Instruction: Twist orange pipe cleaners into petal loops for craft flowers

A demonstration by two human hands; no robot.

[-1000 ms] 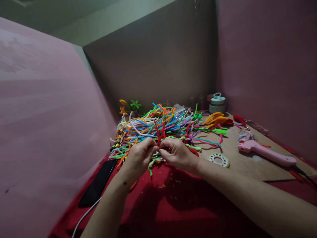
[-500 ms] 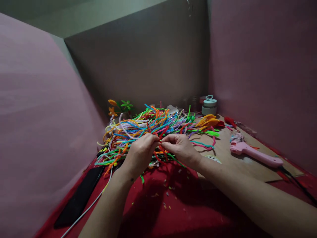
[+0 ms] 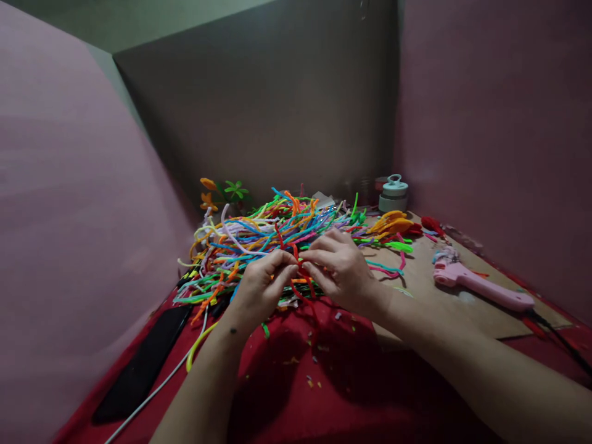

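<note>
Red pipe cleaners (image 3: 309,285) cross between my two hands, their ends sticking up and hanging down. My left hand (image 3: 264,277) pinches them from the left with thumb and forefinger. From the other side my right hand (image 3: 340,266) grips the same red stems, its thumb and forefinger near the left fingertips. A small light-green bit shows at the crossing. Just behind the hands spreads a large tangled heap of many-coloured pipe cleaners (image 3: 250,231). The exact crossing of the stems is partly hidden by my fingers.
A pink glue gun (image 3: 483,287) lies on a brown board (image 3: 435,314) at right. Orange pipe-cleaner petals (image 3: 391,225) and a pale-blue lidded container (image 3: 393,196) sit behind. A black phone (image 3: 143,364) and white cable (image 3: 155,394) lie left on the red cloth (image 3: 277,407).
My right hand has turned and its fingers have risen and spread somewhat. My left thumb and forefinger show more clearly. The view has shifted slightly, and a yellow stem shows by my left forearm.
</note>
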